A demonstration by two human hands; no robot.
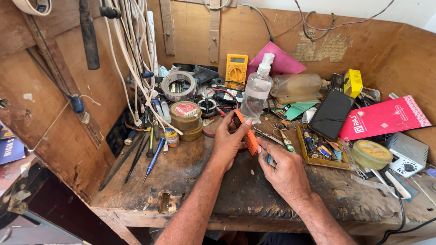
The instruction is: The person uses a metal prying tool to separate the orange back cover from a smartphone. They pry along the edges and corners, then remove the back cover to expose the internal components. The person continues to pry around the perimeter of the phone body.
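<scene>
Scarred, stained wooden workbench (190, 172), crowded edge to edge. Black flat phone (331, 113) propped on a shallow tray of small parts. Clear plastic pump-spray bottle (255, 93) upright just behind the hands. Left hand (228, 140) curled around a slim orange flat tool or card (250, 138), thumb and fingertips pinching its upper end, mid-bench. Right hand (286, 170) touching the lower end, fingers bent and pressed together (something small and bluish beneath, too hidden to name). Likely hazards: bottle toppled by a lifted knuckle; orange piece slipping from so shallow a pinch into the clutter.
</scene>
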